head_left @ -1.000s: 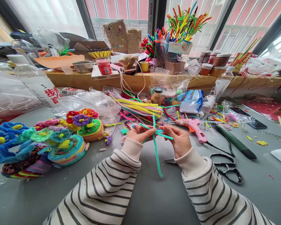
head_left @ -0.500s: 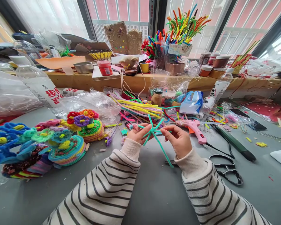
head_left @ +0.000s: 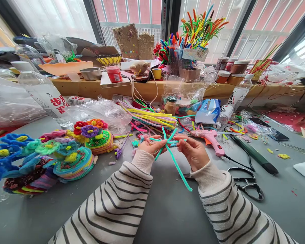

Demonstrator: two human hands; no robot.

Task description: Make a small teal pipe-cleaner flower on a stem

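Turquoise pipe cleaners (head_left: 177, 163) cross in a star shape between my two hands, above the grey table. One long leg hangs down toward the lower right. My left hand (head_left: 152, 146) pinches the star near its crossing, thumb on top. With thumb and fingertips, my right hand (head_left: 193, 150) grips an arm of it on the right side. Below my right wrist lie scissors (head_left: 250, 188), their blades partly hidden by the sleeve. A pink glue gun (head_left: 212, 139) rests just beyond my right hand.
Fuzzy pipe-cleaner flowers (head_left: 20, 149) and round coiled bases (head_left: 73, 166) stand at the left. A bundle of loose pipe cleaners (head_left: 155, 119) lies behind my hands. Plastic bottles (head_left: 47, 96), a small jar (head_left: 170, 105) and a dark green cutter-like tool (head_left: 256, 156) are around the table.
The long turquoise leg has swung further right and lower. My right hand has shifted slightly, with its fingers closer around the star's right arm. My left hand keeps its pinch.
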